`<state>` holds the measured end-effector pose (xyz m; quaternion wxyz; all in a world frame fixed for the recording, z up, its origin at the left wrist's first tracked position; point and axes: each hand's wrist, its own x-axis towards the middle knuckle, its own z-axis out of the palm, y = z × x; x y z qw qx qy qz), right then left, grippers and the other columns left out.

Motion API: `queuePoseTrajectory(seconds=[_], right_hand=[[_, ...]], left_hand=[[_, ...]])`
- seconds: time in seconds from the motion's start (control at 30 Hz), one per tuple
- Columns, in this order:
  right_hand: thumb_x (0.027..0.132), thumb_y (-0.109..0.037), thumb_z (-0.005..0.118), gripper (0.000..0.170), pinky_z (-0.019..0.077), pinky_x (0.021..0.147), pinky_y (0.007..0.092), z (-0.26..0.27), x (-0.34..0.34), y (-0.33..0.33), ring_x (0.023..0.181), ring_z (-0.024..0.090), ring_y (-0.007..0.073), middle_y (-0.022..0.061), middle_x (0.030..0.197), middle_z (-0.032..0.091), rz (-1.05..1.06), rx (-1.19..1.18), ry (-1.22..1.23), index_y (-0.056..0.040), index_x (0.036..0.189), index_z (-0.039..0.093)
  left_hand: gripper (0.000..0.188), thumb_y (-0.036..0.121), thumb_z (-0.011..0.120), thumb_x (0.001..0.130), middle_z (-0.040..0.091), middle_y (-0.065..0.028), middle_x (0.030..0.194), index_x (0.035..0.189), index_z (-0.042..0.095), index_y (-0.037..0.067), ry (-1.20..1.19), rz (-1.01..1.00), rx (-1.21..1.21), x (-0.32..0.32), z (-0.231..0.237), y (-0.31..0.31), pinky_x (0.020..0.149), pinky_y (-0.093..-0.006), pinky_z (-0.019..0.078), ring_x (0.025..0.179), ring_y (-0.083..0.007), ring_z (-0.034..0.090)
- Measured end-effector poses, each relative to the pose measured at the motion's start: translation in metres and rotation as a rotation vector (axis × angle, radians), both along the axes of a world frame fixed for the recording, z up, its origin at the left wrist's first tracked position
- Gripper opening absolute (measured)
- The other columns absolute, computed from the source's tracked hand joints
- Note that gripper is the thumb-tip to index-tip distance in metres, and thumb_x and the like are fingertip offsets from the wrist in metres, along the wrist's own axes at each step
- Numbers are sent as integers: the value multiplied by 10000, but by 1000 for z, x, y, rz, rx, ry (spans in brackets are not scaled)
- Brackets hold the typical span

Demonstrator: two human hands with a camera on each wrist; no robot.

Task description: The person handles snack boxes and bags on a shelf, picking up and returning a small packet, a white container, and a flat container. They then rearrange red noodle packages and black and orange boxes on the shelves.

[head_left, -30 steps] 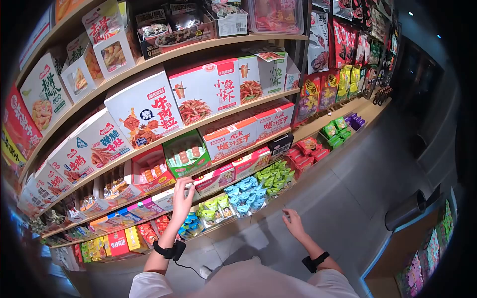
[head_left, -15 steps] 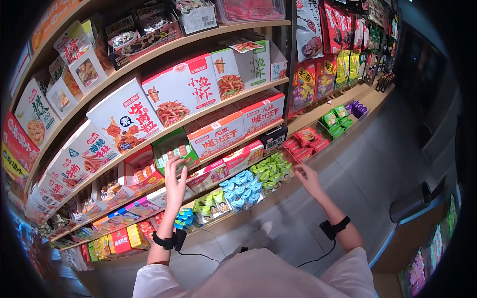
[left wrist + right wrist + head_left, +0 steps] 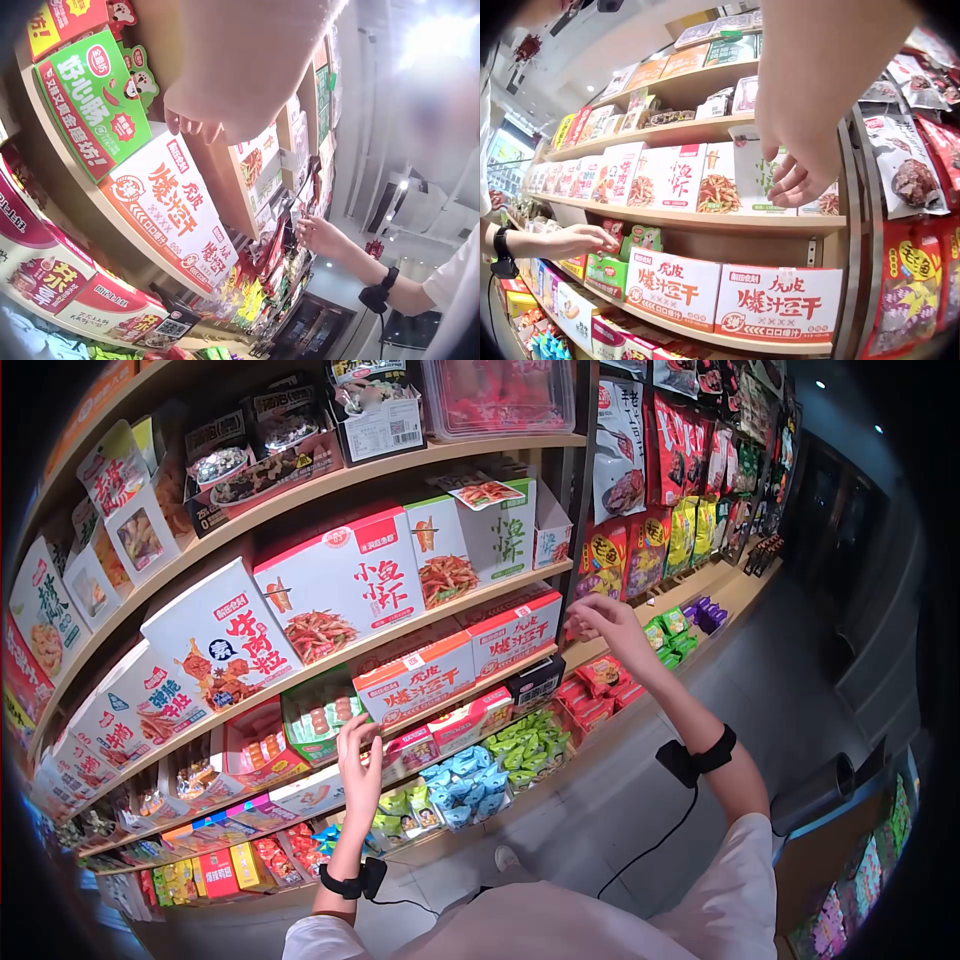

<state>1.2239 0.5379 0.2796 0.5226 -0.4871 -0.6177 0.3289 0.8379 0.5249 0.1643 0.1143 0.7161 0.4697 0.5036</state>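
My left hand (image 3: 360, 768) is raised in front of the lower shelves, its fingers loosely bent and holding nothing. It is nearest to a green open-topped snack box (image 3: 90, 105) and the left one of two orange-and-white dried tofu cartons (image 3: 418, 682). The right hand (image 3: 612, 628) hovers higher, by the right end of the same shelving, also with nothing in it. In the right wrist view its relaxed fingers (image 3: 791, 186) overlap a white-and-green carton (image 3: 756, 180) on the shelf above the tofu cartons.
Bags of blue (image 3: 465, 785) and green snacks (image 3: 528, 748) fill the bottom shelf. A dark upright post (image 3: 577, 510) ends the shelving; snack bags (image 3: 620, 450) hang beyond it. A dark bin (image 3: 815, 795) stands at the right. Cables hang from both wrist cameras.
My right hand has risen from low over the floor to the height of the shelves. The left hand stays near the green box. The head view has shifted a little along the shelving.
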Motion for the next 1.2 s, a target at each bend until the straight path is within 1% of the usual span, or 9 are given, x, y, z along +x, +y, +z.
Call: queuePoseTrajectory(seconds=[0.27,0.4,0.5,0.6,0.97,1.0,1.1,1.17,1.2], right_hand=[[920,-509,403,581,513,680,272,64,-68,69,758,624,172,144,865,624,327,-70,397,36,1098,499],[894,-564,407,619,532,692,300,89,-76,100,740,639,190,169,861,636,383,-178,553,24,1052,521],[918,-359,496,390,520,631,251,99,-75,111,703,632,164,141,835,637,386,-171,566,8,1041,540],[907,-225,527,276,506,591,234,100,-69,117,683,622,154,120,823,632,417,-121,553,25,1021,545],[893,-165,534,250,505,503,274,102,-41,91,591,613,170,120,816,620,510,-266,466,47,1023,510],[886,-154,543,254,507,498,275,103,-40,90,591,616,172,119,808,620,536,-281,450,54,1028,508],[870,-123,561,270,509,479,281,99,-34,94,591,620,173,119,802,622,601,-343,416,74,1046,506],[869,-121,560,273,508,471,284,95,-31,96,578,616,169,120,799,622,635,-374,388,77,1051,510],[860,-103,569,292,533,582,283,96,-30,96,683,634,147,120,893,629,610,-388,362,80,1079,511]], left_hand=[[158,60,526,864,508,-132,1153,1013,554,15,-20,126,-6,-11,12,6,954,-366,356,1113,-279,480],[158,55,523,862,510,-130,1150,1012,555,17,-27,187,-4,-8,24,5,957,-367,352,1113,-277,481],[161,54,524,861,510,-125,1142,1013,555,15,-42,215,-7,-3,28,8,957,-363,351,1105,-275,483],[156,45,526,856,517,-123,1123,1006,557,11,-44,230,8,5,28,14,948,-358,359,1084,-274,494],[149,24,530,837,543,-128,1105,977,577,1,-228,210,33,37,46,38,925,-371,381,1039,-272,523],[156,18,522,844,540,-125,1085,990,575,0,-216,189,61,35,45,41,898,-340,403,1021,-238,534],[171,19,509,865,536,-120,1060,1026,557,-14,-503,-33,-76,42,63,39,865,-299,425,1001,-201,550],[257,98,514,885,530,-155,1082,1106,482,-31,-634,-223,-176,52,89,36,792,-320,471,943,-214,587],[308,111,520,882,524,-164,1088,1149,445,-24,-676,-314,-192,56,103,36,778,-328,480,943,-223,586]])
